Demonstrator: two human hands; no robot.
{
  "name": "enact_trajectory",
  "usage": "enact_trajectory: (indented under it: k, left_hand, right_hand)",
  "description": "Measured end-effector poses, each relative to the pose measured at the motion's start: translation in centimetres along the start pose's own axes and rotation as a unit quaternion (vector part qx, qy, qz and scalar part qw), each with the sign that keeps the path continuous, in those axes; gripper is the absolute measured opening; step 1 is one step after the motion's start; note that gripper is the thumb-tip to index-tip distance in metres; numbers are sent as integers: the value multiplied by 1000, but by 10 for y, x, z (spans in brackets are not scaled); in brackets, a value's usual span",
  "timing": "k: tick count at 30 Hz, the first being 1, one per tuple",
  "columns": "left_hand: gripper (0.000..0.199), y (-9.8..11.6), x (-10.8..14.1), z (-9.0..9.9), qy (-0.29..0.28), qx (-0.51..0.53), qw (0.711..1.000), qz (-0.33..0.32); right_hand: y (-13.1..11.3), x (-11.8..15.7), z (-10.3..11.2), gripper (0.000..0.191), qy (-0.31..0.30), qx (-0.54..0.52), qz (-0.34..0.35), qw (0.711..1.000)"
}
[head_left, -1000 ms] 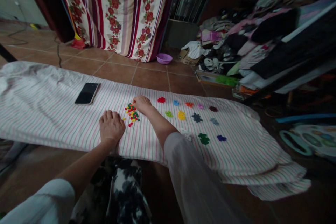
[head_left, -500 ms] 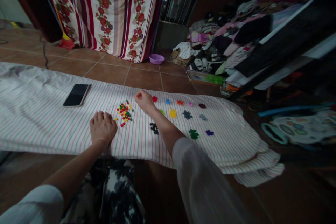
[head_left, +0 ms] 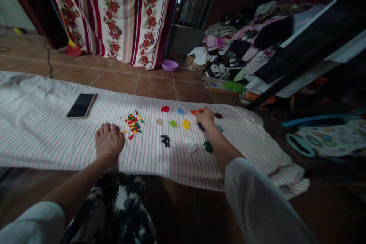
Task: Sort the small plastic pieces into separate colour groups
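My left hand (head_left: 109,140) lies palm down on the striped cloth, fingers stretched out, beside a mixed heap of small red, yellow, green and orange pieces (head_left: 134,124). My right hand (head_left: 206,117) reaches to the far row, its fingertips pinched at the orange pile (head_left: 193,112) with a bit of orange at them. Under that hand and wrist, the dark grey pile (head_left: 200,126) and light grey pile (head_left: 219,128) are partly covered. Single-colour piles lie around: red (head_left: 165,109), blue (head_left: 180,111), yellow (head_left: 186,124), lime green (head_left: 173,123), black (head_left: 165,140), white (head_left: 190,144) and dark green (head_left: 208,146).
A phone (head_left: 82,105) rests on the striped cloth (head_left: 42,122) at the left. Beige pieces (head_left: 159,121) and a dark brown pile (head_left: 218,115) lie there too. Beyond are a purple basin (head_left: 169,65), a floral curtain (head_left: 128,15) and heaped clothes (head_left: 240,42).
My right hand has moved right from beside the mixed heap to the orange pile, carrying an orange piece. The beige and white piles now show. My left hand stays in place.
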State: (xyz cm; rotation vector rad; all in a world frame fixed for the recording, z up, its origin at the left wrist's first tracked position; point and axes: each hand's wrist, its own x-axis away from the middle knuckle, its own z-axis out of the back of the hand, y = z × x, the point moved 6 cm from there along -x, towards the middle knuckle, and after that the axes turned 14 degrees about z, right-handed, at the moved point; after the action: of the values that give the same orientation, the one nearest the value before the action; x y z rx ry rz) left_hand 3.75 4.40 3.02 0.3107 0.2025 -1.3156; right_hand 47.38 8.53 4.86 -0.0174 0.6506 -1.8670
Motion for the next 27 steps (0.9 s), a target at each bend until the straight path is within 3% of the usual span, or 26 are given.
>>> enact_trajectory:
  k: [9,14,27]
  left_hand:
    - [28,0,-1,0,-1,2,1000,1]
    - [29,0,-1,-2,-3,9,1000,2]
    - [31,1,0,0,-14,9,1000,6]
  right_hand:
    - [17,-9,-16,36,-51,32,12,998]
    - [21,-9,-19,42,-35,13,27,999]
    - [21,-8,-21,38,-34,12,2,999]
